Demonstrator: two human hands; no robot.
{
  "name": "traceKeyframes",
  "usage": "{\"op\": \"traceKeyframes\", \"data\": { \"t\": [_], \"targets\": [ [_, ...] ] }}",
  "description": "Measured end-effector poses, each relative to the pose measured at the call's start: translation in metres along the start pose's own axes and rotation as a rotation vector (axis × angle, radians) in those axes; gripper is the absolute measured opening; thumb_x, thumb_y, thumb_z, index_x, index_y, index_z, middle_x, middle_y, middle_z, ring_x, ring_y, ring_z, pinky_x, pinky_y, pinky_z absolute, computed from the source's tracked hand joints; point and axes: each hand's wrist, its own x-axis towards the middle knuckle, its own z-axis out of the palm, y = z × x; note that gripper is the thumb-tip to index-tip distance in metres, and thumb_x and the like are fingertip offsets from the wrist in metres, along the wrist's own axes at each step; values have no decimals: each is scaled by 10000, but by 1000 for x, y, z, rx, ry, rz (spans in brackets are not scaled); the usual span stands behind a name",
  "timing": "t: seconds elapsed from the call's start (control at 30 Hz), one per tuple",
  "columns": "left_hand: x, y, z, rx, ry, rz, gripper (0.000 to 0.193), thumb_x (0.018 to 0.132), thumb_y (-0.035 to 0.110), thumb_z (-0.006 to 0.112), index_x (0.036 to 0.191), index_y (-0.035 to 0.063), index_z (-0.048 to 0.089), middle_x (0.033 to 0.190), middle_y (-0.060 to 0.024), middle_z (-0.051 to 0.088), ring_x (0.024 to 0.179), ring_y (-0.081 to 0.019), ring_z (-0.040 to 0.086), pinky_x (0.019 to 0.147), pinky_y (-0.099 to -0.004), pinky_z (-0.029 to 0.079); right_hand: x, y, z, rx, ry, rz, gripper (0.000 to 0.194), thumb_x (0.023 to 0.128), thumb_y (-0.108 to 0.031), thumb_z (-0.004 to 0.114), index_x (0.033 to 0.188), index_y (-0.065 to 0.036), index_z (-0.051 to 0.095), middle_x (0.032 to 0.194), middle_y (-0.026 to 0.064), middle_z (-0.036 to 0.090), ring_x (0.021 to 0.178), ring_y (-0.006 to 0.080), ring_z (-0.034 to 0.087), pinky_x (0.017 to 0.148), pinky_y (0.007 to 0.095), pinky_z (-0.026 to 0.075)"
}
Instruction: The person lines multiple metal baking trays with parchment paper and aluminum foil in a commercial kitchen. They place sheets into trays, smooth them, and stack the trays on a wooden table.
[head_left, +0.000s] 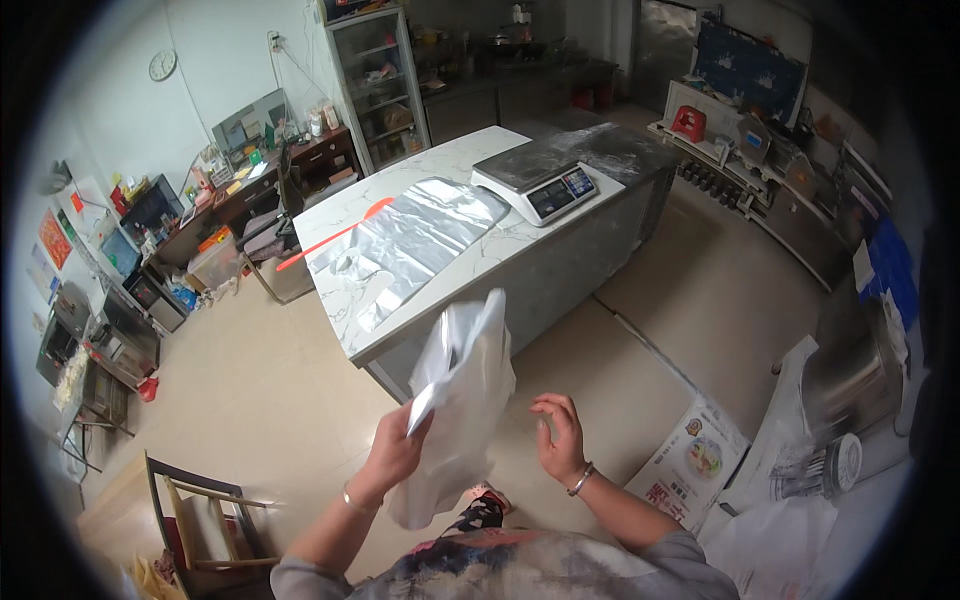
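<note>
My left hand (397, 448) grips a whitish translucent plastic bag (466, 420), which hangs in front of my body, below the near edge of the table. To the right of the bag my right hand (559, 441) is raised with fingers curled apart, holding nothing. On the marble-patterned tabletop (330, 296) lies a flat stack of silvery plastic bags (427, 238). A red long-handled utensil (322, 245) lies partly under the stack, its handle towards the left edge. A white digital scale (536, 184) with a dark platform stands right of the bags.
A wooden chair (214, 525) is at lower left, another chair (277, 247) by the desk behind the table. A printed board (686, 461) lies on the floor at right, near a small fan-like appliance (832, 465). A glass-door cabinet (382, 90) stands behind the table.
</note>
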Motion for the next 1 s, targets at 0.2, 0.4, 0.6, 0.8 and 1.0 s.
{"op": "traceKeyframes", "data": {
  "t": [0.2,0.4,0.6,0.8,1.0],
  "targets": [
    [189,16,-12,-164,-23,177,281,977,254,481,1044,-3,575,812,17,541,779,-81,444,701,-267,412,75,55,52,54,91,179,178,786,97,463,886,3,576,913,111,592,856,233,595,753,307,473],
    [337,73,-53,-634,127,161,283,966,300,493,971,32,584,781,23,527,727,-65,434,646,-248,394,169,86,71,21,135,187,136,812,85,461,870,8,558,934,118,573,873,243,571,776,302,448],
    [414,27,-131,-724,633,95,282,937,376,536,920,99,583,717,70,431,640,-51,358,580,-214,315,287,142,105,24,116,-10,121,838,42,465,885,5,570,989,127,557,926,264,553,833,336,447],
    [469,-155,-127,-860,917,-105,473,955,323,489,1271,-28,452,1122,-51,515,978,-133,483,894,-305,395,390,224,161,140,-163,25,111,810,51,496,874,1,572,944,121,566,901,271,564,799,336,457],
    [456,-299,-96,-680,902,-630,148,912,209,487,871,76,538,667,12,460,546,-112,454,463,-280,363,445,304,214,49,-537,93,122,768,33,542,873,-20,577,919,118,576,901,310,570,789,374,462]
  ]
}}
